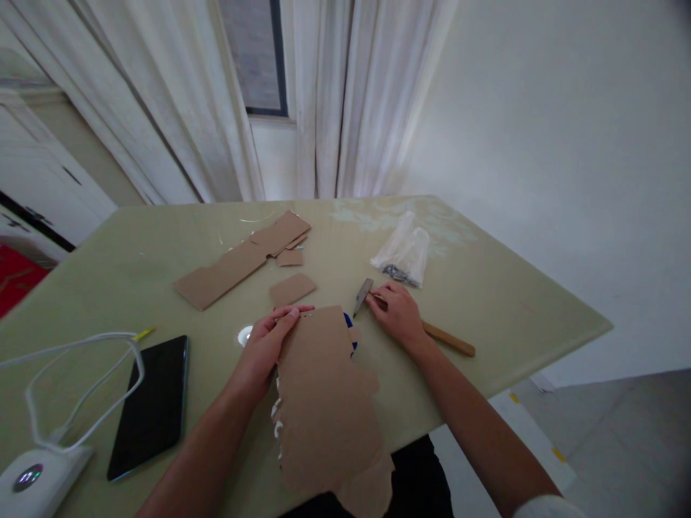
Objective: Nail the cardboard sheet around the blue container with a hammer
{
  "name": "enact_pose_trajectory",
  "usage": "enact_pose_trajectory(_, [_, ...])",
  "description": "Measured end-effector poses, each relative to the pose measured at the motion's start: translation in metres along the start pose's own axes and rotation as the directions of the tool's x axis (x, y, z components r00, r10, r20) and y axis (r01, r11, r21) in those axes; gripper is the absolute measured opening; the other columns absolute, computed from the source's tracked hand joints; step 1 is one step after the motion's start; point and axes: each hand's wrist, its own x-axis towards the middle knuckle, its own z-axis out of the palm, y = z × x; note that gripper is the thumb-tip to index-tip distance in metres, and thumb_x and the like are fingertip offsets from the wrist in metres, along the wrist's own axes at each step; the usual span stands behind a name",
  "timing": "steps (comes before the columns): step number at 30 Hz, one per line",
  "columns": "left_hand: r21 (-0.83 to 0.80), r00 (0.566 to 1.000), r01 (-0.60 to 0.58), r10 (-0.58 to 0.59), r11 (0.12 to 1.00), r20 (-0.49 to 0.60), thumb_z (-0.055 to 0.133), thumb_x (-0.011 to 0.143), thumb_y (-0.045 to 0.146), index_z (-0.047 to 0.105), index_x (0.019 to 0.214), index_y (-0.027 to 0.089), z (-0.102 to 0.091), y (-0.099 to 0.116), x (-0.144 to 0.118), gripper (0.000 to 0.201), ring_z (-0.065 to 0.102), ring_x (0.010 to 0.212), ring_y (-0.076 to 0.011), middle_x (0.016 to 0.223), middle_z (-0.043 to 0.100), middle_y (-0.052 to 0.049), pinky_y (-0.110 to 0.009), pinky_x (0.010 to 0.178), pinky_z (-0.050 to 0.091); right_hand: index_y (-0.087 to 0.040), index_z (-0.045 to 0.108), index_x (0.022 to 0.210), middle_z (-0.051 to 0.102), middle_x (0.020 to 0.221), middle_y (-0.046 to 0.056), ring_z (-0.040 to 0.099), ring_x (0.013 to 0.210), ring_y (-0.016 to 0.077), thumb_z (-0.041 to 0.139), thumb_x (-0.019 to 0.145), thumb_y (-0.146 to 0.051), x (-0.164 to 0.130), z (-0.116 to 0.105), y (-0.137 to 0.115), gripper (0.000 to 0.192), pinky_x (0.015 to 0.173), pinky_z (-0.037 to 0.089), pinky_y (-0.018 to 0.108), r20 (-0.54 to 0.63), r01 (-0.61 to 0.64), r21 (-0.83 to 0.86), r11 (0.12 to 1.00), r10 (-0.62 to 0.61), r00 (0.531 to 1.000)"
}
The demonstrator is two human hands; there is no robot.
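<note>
A: What can't you make out?

B: The right hand (398, 314) covers the middle of the knife (417, 321); only the blade tip and the wooden handle end show. A blue thing (350, 329) peeks from under the cardboard sheet (327, 403), mostly hidden.

A: And the sheet itself?

B: Its near end runs off the bottom edge. The dark bits in the plastic bag (406, 250) are too small to name, and the white device (37, 480) is cut off at the corner.

Bare tabletop (486, 288) right of the hammer (432, 332); cardboard scraps (242, 259), phone (151, 406) and cable (80, 381) crowd the left.
</note>
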Motion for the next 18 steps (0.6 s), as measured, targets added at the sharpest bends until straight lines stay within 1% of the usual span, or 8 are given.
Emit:
enact_pose_trajectory(3, [0.009,1.0,-0.023,0.024,1.0,-0.011,0.089,0.071,0.063,0.083,0.116,0.017,0.0,-0.001,0.0,0.065,0.068,0.066,-0.0176,0.097,0.082,-0.01,-0.024,0.053,0.049,-0.016,0.078,0.095,0.072,0.094,0.01,0.063,0.088,0.0234,0.065,0.099,-0.036,0.009,-0.014,-0.023,0.023,0.085,0.049,0.036,-0.183,-0.002,0.202,0.979,0.04,0.982])
enact_pose_trajectory(4, [0.02,0.999,-0.029,0.03,0.999,-0.016,0.088,0.071,0.065,0.083,0.116,0.018,0.0,-0.002,0.0,0.066,0.068,0.066,-0.0175,0.097,0.082,-0.01,-0.024,0.053,0.049,-0.017,0.077,0.093,0.071,0.09,0.008,0.061,0.082,0.0212,0.063,0.1,-0.037,0.014,-0.019,-0.034,0.025,0.08,0.048,0.034,-0.205,0.025,0.271,0.962,0.032,0.978])
enact_pose_trajectory(5, [0.033,0.999,-0.035,0.035,0.999,-0.017,0.087,0.071,0.067,0.083,0.116,0.018,0.0,-0.003,0.001,0.067,0.068,0.065,-0.0176,0.097,0.082,-0.01,-0.024,0.053,0.048,-0.018,0.076,0.092,0.07,0.085,0.006,0.06,0.077,0.0191,0.062,0.102,-0.038,0.02,-0.024,-0.047,0.027,0.077,0.047,0.033,-0.184,0.063,0.329,0.942,-0.002,0.983])
enact_pose_trajectory(7, [0.061,0.999,-0.049,0.05,0.997,-0.016,0.085,0.072,0.072,0.084,0.116,0.018,-0.002,-0.005,0.002,0.07,0.068,0.064,-0.0184,0.094,0.082,-0.01,-0.024,0.053,0.048,-0.018,0.077,0.093,0.07,0.082,0.003,0.058,0.071,0.0154,0.062,0.104,-0.04,0.032,-0.029,-0.074,0.028,0.071,0.045,0.029,-0.049,0.11,0.435,0.894,-0.098,0.994])
enact_pose_trajectory(9, [0.081,0.998,-0.065,0.067,0.995,-0.021,0.082,0.073,0.075,0.084,0.115,0.018,-0.004,-0.008,0.004,0.071,0.069,0.065,-0.0197,0.09,0.082,-0.009,-0.025,0.054,0.048,-0.018,0.077,0.092,0.072,0.087,0.002,0.059,0.073,0.0136,0.067,0.102,-0.04,0.042,-0.028,-0.095,0.026,0.071,0.043,0.028,0.111,0.159,0.465,0.871,-0.235,0.966])
enact_pose_trajectory(11, [0.099,0.997,-0.071,0.075,0.993,-0.034,0.079,0.075,0.078,0.085,0.114,0.019,-0.006,-0.009,0.005,0.071,0.07,0.066,-0.0206,0.087,0.082,-0.009,-0.027,0.056,0.05,-0.017,0.077,0.09,0.072,0.087,0.002,0.06,0.075,0.0131,0.071,0.1,-0.037,0.046,-0.023,-0.108,0.023,0.073,0.042,0.027,0.204,0.171,0.482,0.859,-0.3,0.932])
enact_pose_trajectory(14, [0.127,0.995,-0.084,0.089,0.988,-0.041,0.074,0.078,0.081,0.085,0.114,0.02,-0.007,-0.008,0.005,0.072,0.072,0.069,-0.023,0.087,0.082,-0.009,-0.028,0.058,0.052,-0.016,0.075,0.087,0.069,0.084,0.001,0.059,0.077,0.0126,0.072,0.1,-0.033,0.042,-0.012,-0.11,0.021,0.072,0.042,0.026,0.218,0.114,0.543,0.832,-0.271,0.938])
enact_pose_trajectory(18, [0.155,0.992,-0.111,0.118,0.982,-0.038,0.069,0.084,0.08,0.086,0.112,0.02,-0.005,-0.004,0.002,0.068,0.074,0.081,-0.0275,0.086,0.082,-0.01,-0.03,0.064,0.054,-0.017,0.076,0.09,0.072,0.088,0.001,0.061,0.078,0.013,0.07,0.1,-0.036,0.032,-0.006,-0.098,0.022,0.072,0.044,0.025,0.246,-0.016,0.61,0.793,-0.17,0.954])
